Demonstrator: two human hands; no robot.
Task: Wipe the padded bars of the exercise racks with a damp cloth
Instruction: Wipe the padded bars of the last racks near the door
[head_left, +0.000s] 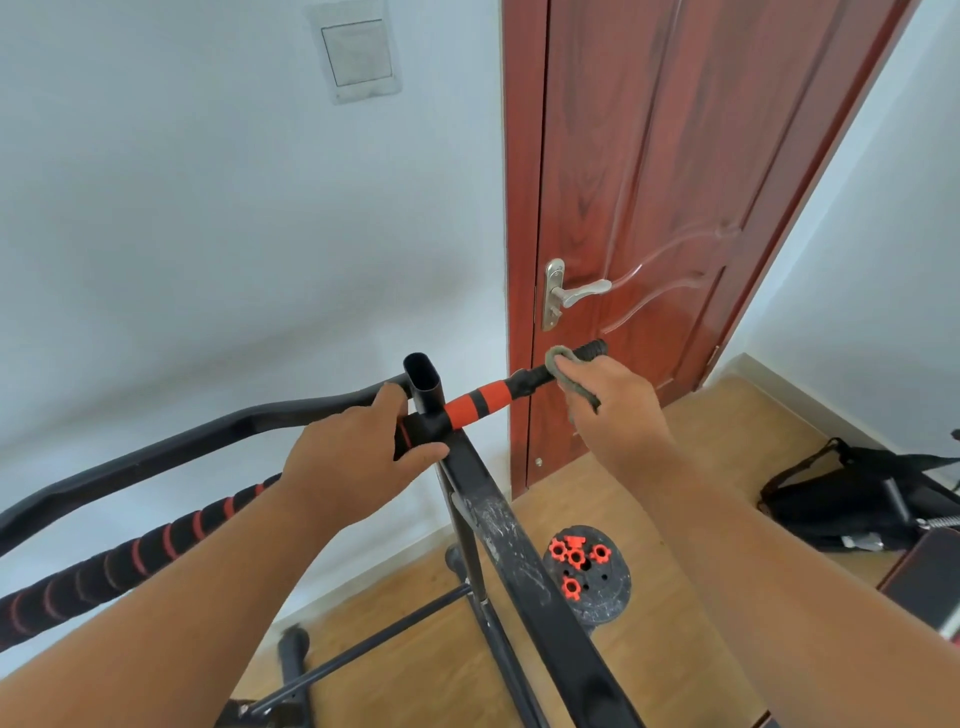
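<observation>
A black exercise rack (514, 551) stands in front of me. Its short padded bar (483, 397), red and black, sticks out to the right toward the door. My right hand (618, 405) grips a grey-green cloth (563, 364) wrapped round the black outer part of that bar. My left hand (358, 457) holds the rack at the joint just left of the upright open tube (422, 376), thumb hooked under. A long black padded bar with red stripes (130, 564) runs down to the lower left.
A red-brown door (675, 182) with a silver lever handle (576, 293) is right behind the bar's tip. On the wooden floor lie a black weight plate with red nuts (589, 577) and a black bag (852, 499). White wall on the left.
</observation>
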